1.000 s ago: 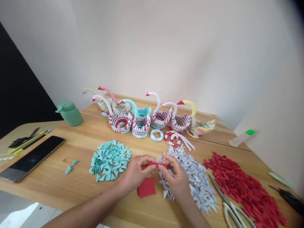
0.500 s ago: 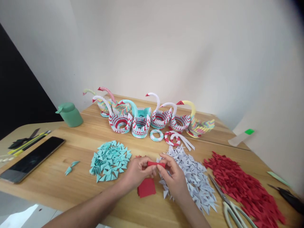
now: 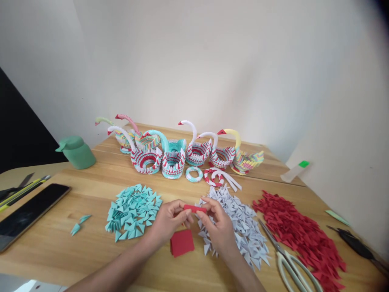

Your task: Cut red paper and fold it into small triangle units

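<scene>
Toward the back of the worktop [image 3: 188, 275] stands a group of paper swans [image 3: 146, 161] with hollow, bowl-shaped bodies, the front ones open at the top. Left of them is a green pot [image 3: 79, 154] with its lid on, its contents hidden. At the far right lies a clear tube [image 3: 292, 172] with a green cap; what it holds I cannot tell.

The left hand [image 3: 166, 221] and the right hand [image 3: 221, 227] pinch a folded strip of red paper [image 3: 196, 209] between thumbs and fingers, one at each end, above the wood between the teal pieces [image 3: 133, 213] and the pale grey pieces [image 3: 240, 219]. Compared with half a second ago, the grip is much the same, while the whole view has swung so that everything sits farther left, and the red paper stack [image 3: 182, 243] shows more fully below the hands.

The phone [image 3: 32, 213] lies along the left edge. Plain wood runs between it and the teal pieces; on the right, scissors [image 3: 284, 253] lie close against the red pieces [image 3: 300, 233].
</scene>
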A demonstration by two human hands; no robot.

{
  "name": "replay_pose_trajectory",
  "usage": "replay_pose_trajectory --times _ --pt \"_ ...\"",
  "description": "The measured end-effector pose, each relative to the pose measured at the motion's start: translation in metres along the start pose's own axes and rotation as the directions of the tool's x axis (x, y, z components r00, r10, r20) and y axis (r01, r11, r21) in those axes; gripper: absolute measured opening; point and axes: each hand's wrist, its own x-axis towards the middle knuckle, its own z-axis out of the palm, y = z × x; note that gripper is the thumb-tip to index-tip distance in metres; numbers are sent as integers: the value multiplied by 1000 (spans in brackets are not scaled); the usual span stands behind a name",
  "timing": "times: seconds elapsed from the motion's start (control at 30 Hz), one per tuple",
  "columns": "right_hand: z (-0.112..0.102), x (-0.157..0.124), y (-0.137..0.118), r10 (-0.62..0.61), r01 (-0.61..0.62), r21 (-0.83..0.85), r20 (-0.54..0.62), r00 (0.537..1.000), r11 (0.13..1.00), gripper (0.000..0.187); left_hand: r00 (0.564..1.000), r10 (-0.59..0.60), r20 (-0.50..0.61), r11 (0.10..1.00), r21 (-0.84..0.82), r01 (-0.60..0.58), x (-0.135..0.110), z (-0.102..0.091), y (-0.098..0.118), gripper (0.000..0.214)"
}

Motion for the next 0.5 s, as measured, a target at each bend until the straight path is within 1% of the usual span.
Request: replay_pose_trajectory --times 0.17,0.3,0.43,0.5 --pt "0 1 0 6 -6 -13 -12 1000 1000 26 1000 -8 -2 1000 -19 8 0 -1 6 32" --pt "3 -2 2 -13 13 -13 21 1000 1000 26 1000 -10 -24 998 -59 8 1 -2 13 33" --pt "6 -4 2 -40 42 -29 59 997 999 29 1000 -12 -25 990 -142 9 1 -5 11 31" --pt "6 -5 2 -47 49 -34 68 997 998 29 999 -32 -12 987 -156 29 2 -6 9 32"
